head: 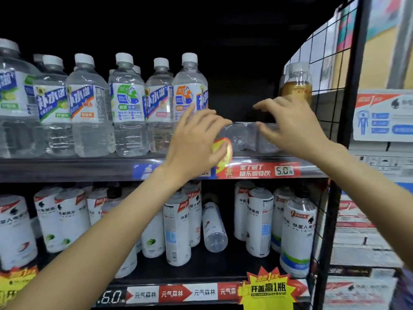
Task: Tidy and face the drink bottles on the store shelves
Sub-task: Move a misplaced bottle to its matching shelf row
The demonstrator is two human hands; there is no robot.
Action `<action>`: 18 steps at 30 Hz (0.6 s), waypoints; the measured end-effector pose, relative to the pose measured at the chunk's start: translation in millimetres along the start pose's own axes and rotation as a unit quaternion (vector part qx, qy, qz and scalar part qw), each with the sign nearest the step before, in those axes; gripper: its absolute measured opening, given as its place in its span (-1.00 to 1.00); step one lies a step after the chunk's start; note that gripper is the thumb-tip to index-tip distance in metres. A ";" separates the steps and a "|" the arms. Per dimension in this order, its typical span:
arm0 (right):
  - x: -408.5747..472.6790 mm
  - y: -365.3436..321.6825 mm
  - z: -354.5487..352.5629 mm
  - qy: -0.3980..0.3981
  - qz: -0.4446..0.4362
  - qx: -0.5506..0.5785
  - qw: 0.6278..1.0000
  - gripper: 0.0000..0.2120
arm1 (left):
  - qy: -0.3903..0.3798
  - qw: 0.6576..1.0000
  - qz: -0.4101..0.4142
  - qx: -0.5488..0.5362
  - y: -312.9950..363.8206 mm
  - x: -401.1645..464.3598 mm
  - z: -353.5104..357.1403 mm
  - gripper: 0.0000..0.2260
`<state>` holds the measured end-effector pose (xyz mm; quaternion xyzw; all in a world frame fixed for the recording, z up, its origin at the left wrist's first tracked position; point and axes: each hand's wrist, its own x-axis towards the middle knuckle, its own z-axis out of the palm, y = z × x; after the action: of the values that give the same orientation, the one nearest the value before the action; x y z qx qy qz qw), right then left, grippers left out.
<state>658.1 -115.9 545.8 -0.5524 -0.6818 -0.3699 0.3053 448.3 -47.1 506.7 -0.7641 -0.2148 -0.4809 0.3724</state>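
A clear drink bottle (242, 136) lies on its side on the upper shelf (89, 168), in the gap right of a row of upright clear water bottles (127, 108). My left hand (194, 139) reaches over its left end with fingers spread, thumb near a red and yellow sticker. My right hand (290, 128) hovers over its right end, fingers loosely bent and touching the plastic. Neither hand visibly grips it. An amber bottle (296, 82) stands behind my right hand.
The lower shelf (201, 271) holds white-labelled bottles; one (214, 227) lies tipped among them. A black wire grid panel (335, 63) closes the right side of the shelving. Stacked cartons (366, 220) sit beyond it. Price strips run along both shelf edges.
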 end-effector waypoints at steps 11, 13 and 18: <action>26.4 -3.8 12.9 -0.209 -0.004 -0.279 0.937 -0.36 | -0.103 0.995 0.005 -0.004 12.2 20.5 30.9 -0.47; 23.7 -7.1 13.0 -0.201 0.021 -0.248 0.948 -0.41 | -0.086 0.996 0.002 -0.011 11.0 22.0 32.7 -0.51; 12.3 -15.3 22.0 -0.104 0.078 -0.163 0.978 -0.54 | -0.070 0.997 -0.008 -0.009 9.3 32.2 37.1 -0.61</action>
<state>640.5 -92.8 541.4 -0.6814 -0.5955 -0.3917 0.1666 490.4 -25.1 522.4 -0.7978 -0.2422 -0.4309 0.3452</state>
